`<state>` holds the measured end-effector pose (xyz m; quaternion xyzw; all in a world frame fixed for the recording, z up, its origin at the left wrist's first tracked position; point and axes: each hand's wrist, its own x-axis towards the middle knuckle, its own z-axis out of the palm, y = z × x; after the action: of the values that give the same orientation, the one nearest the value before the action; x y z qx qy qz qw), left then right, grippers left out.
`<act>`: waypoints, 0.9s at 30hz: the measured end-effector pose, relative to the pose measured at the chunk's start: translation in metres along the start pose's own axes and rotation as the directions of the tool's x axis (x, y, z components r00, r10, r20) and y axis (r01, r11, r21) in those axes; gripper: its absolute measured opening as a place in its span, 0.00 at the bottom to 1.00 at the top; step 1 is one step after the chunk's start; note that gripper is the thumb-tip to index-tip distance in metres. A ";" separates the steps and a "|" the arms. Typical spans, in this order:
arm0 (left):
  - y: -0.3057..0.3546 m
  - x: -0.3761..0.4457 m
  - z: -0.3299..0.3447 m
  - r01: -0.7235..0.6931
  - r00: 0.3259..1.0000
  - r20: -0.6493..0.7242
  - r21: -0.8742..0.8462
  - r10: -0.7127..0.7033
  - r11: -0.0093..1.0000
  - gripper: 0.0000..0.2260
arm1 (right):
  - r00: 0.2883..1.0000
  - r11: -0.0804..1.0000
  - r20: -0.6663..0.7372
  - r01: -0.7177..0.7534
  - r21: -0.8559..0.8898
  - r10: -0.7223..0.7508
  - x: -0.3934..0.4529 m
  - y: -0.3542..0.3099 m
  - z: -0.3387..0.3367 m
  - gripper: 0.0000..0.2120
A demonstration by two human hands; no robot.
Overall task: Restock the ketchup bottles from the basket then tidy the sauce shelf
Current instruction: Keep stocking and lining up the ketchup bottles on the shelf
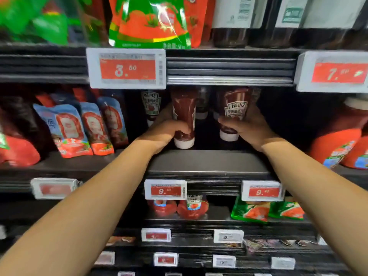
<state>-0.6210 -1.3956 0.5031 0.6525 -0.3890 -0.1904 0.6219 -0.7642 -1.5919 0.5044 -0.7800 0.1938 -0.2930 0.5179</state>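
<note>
Two bare arms reach up to the dark shelf (pixel 207 160). The left hand (pixel 165 134) has its fingers curled round one ketchup bottle (pixel 184 116), cap down, with its label turned away to the side. The right hand (pixel 247 126) grips a second ketchup bottle (pixel 234 110), cap down too, its label facing out. Both bottles hang just above the shelf, not touching it. Behind the hands, more bottles (pixel 152 104) stand further back. To do this well, I think each bottle should go down flat on its white cap, close to the ones behind, and the left one should be turned so its label faces front. Left of the hands stand blue sauce pouches (pixel 65 128).
</note>
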 end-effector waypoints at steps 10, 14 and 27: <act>-0.003 -0.008 -0.008 -0.099 0.995 0.007 0.157 0.099 0.983 0.23 | 0.977 0.966 -0.210 -0.025 -0.257 -0.031 -0.039 -0.007 -0.006 0.36; -0.009 -0.011 -0.009 -0.095 0.992 -0.056 0.267 0.114 0.959 0.25 | 0.914 0.916 -0.320 0.118 -0.383 -0.251 -0.082 -0.033 0.029 0.18; 0.001 -0.016 -0.016 -0.169 0.900 -0.201 0.656 0.386 0.736 0.15 | 0.994 0.940 -0.019 0.092 -0.330 -0.104 -0.007 -0.066 0.099 0.30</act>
<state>-0.6196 -1.3727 0.5029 0.7763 -0.4164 0.1552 0.4471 -0.7048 -1.4928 0.5346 -0.8586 0.2102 -0.2958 0.3620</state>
